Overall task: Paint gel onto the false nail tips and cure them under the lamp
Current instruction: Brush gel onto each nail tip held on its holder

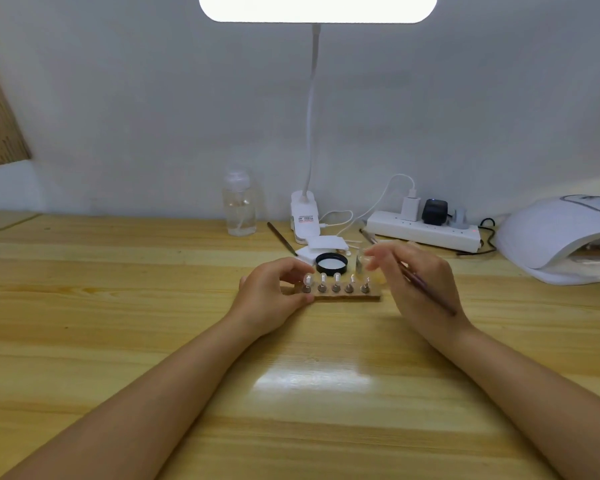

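Wooden bench fills the lower frame, curing lamp at right edge, and at centre the left hand pinches the strip of nail tips while right-hand fingers clamp a brush; steadying the strip should keep strokes clean.

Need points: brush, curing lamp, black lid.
brush (430, 291), head view, on the handle in the right hand
curing lamp (548, 230), head view, on its white dome
black lid (331, 263), head view, on its white inside
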`<state>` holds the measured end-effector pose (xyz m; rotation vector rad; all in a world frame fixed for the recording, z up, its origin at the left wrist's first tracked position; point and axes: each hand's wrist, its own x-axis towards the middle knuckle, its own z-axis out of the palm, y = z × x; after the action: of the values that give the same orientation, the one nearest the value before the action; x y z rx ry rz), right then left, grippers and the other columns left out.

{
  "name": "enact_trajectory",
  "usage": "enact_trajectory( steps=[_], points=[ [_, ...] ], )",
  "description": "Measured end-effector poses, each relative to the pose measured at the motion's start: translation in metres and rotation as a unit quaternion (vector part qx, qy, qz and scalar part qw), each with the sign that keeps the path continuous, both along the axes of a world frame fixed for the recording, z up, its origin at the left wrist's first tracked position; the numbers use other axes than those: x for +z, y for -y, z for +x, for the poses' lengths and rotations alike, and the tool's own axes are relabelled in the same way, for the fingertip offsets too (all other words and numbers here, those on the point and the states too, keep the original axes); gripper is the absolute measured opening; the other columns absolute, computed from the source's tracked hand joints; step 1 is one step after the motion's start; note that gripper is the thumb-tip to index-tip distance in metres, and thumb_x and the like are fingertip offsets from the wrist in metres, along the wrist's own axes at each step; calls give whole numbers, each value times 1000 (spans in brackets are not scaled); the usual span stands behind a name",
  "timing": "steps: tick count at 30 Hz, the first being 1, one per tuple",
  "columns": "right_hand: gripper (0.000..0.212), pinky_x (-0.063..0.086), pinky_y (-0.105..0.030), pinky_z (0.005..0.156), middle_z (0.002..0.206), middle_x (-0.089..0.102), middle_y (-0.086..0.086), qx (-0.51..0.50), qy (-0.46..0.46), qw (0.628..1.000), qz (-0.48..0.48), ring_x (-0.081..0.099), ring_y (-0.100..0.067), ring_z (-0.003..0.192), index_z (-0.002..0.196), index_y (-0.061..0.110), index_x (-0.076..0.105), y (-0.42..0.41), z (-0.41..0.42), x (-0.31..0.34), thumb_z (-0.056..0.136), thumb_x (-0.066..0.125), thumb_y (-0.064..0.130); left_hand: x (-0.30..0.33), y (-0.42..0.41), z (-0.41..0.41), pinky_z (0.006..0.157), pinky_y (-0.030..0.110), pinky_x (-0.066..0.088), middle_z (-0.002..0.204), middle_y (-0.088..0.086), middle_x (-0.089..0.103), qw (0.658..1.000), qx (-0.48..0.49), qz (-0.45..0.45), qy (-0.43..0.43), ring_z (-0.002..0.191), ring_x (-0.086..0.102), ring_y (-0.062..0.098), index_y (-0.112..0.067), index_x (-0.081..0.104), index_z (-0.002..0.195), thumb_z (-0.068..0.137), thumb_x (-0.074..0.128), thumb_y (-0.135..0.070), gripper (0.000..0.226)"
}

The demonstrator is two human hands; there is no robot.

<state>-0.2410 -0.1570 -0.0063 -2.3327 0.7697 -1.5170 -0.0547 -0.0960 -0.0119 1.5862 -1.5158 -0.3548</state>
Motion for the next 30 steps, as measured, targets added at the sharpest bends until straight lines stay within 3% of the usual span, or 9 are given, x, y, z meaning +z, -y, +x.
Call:
enact_trajectory(
  steps=[2,5,10,13,18,22,27,30],
  points=[
    [44,42,-9,61,63,63,10,63,49,996,47,59,2,60,82,23,67,-12,6,1,90,34,50,0,0,0,99,48,38,81,-15,62,1000,-9,-7,4,92,60,14,-35,58,73,71,75,-8,32],
    [39,42,-9,61,63,63,13,113,61,987,94,60,3,63,83,28,68,-22,17,-3,95,37,48,-1,0,0,96,47,40,80,-9,63,1000,-8,-9,14,92,60,19,-28,59,70,72,74,-8,26],
    [36,51,-18,65,71,68,11,102,34,992,66,64,2,69,84,11,74,-22,24,-7,91,47,34,0,0,-1,90,42,44,80,0,65,1000,-11,-18,14,87,60,21,-20,61,72,70,74,-4,21],
    [32,49,-17,64,73,69,9,100,5,994,43,63,1,69,85,12,74,-21,27,-9,92,47,28,0,-1,-1,87,41,46,78,-2,64,1000,-15,-20,18,84,60,20,-21,60,71,70,75,-4,23],
    [36,44,-13,62,65,67,9,129,-5,988,81,61,1,62,76,21,74,-24,24,-11,90,45,39,0,-2,-1,85,43,48,76,-2,65,1000,-24,-19,1,84,61,19,-20,64,67,71,72,-3,20],
    [35,45,-13,63,66,69,4,114,33,989,92,62,0,62,74,17,73,-22,22,-10,91,44,28,0,-2,-1,89,42,46,82,1,68,1000,-17,-12,-5,88,62,19,-26,57,62,71,74,-3,30],
    [31,49,-17,65,67,68,9,82,56,992,78,64,-1,67,74,31,69,-20,20,-9,91,44,38,1,-2,-1,89,41,47,85,5,69,1000,-14,-8,-12,90,62,21,-26,57,61,71,74,-3,30],
    [41,53,-26,67,71,69,9,65,35,996,57,65,0,69,77,19,74,-19,20,-9,90,40,39,1,-3,-2,89,42,47,85,5,69,1000,-14,-8,-10,90,62,21,-26,57,61,71,74,-4,30]
  ],
)
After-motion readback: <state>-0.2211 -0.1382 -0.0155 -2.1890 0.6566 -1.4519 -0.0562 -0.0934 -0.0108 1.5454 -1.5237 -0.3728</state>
